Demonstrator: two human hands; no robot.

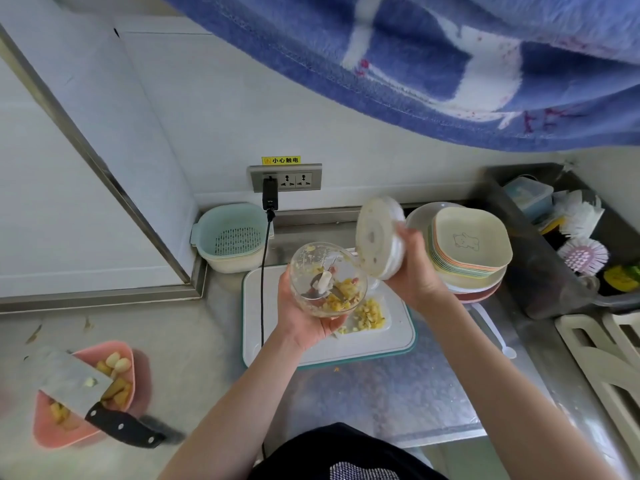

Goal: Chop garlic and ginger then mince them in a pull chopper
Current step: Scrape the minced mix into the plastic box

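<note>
L hand point(304, 327) cups the clear chopper bowl point(327, 280) from below, tilted toward the camera; blade hub and yellow minced bits inside. R hand point(412, 268) grips the white lid point(379, 242) by its rim, held on edge just right of the bowl, off it. Under both: white cutting board point(381, 337) w/ a pile of chopped ginger/garlic point(369, 315). Black cable point(262, 299) runs across the board's left edge. Right: stacked plates point(471, 244), sink w/ brushes. Left: pink dish point(79, 403) w/ garlic cloves, cleaver point(74, 382) laid across it. Steel counter point(381, 393), white wall, blue towel point(450, 57) overhead.
</note>
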